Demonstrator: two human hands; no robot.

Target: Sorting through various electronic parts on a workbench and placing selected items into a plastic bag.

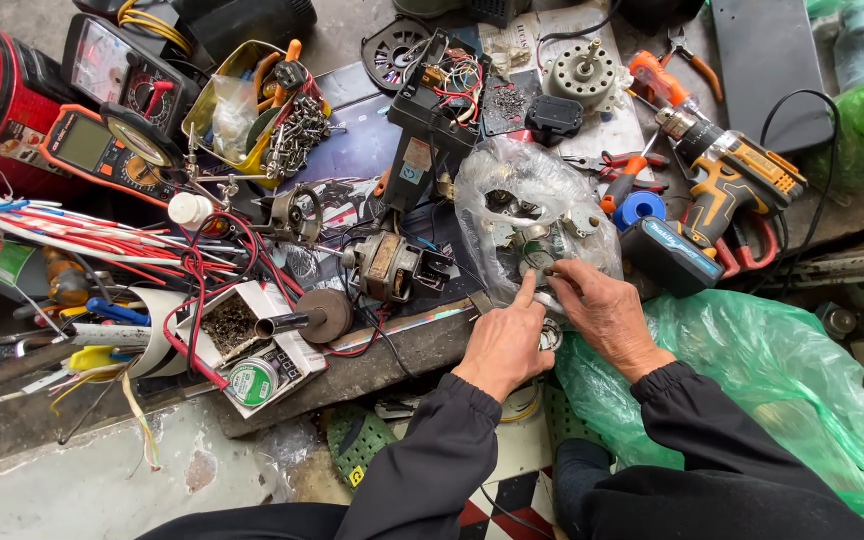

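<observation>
Cluttered across a low bench (372, 375) of worn concrete and wood lie tools, wires and motor parts. Both hands meet at the mouth of a clear bag (512, 190) of small metal parts, which sits mid-bench, just right of a bare motor (387, 268). The left hand (507, 340) presses down at the bag's near edge with its forefinger stretched out, the rest loosely curled, grasping nothing I can make out. The right hand (602, 310) pinches something small at the bag's rim; what it is I cannot tell.

To do this well, I judge the left hand should pin the film flat so the mouth stays spread, and the right should lift one piece at a time, lest the loose parts spill toward the green bag (752, 370) below.

Counted: two hands, two meters (102, 140), one drill (727, 170), one blue battery (670, 255), one tape roll (252, 382), one tin of screws (252, 110), one clear bag, one green bag.
</observation>
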